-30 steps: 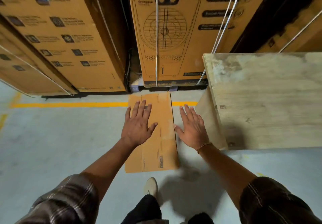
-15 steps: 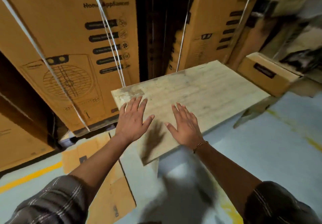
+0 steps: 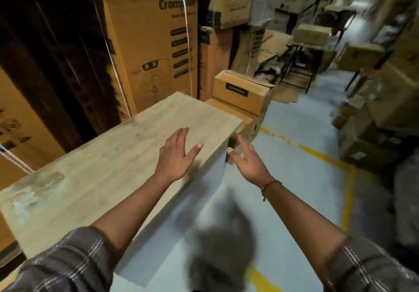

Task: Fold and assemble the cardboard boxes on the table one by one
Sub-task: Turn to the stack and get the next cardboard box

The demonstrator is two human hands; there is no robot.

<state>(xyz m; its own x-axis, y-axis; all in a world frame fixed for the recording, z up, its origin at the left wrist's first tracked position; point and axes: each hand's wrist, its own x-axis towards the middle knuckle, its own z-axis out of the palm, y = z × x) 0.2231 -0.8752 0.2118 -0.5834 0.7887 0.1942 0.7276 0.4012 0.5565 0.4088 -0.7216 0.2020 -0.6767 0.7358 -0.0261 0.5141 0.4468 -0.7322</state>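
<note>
Item: your left hand (image 3: 176, 153); fingers straight and fanned apart, thumb out, holding nothing; it lies over the near edge of the table (image 3: 95, 173), at 11 o'clock from you; whether it touches the wood cannot be told.

Item: your right hand (image 3: 248, 161); fingers loosely apart, blurred, holding nothing; off the table's corner, over the floor (image 3: 294, 201), at 12 o'clock; bracelet (image 3: 269, 184) at the wrist.

Item: small carton (image 3: 242, 89), black label on its side, at 1 o'clock past the table's far end; it stands on flatter cardboard (image 3: 229, 108) whose form is unclear.

Item: tall cartons (image 3: 149, 53), strapped, from 10 to 12 o'clock behind the table; yellow line (image 3: 317, 153) on the floor at 2 o'clock.

Change: a second ago both your hands were spread over a flat cardboard sheet on the floor; half a second ago they were over the table; now your view has swung right down the aisle and that sheet is out of sight; the hands have picked up nothing.

Meaning, as a judgement: no box is being folded at present; you appear to be between pieces, looking for one; the small carton is the nearest candidate in view; the sheet on the floor probably waits too.
</note>
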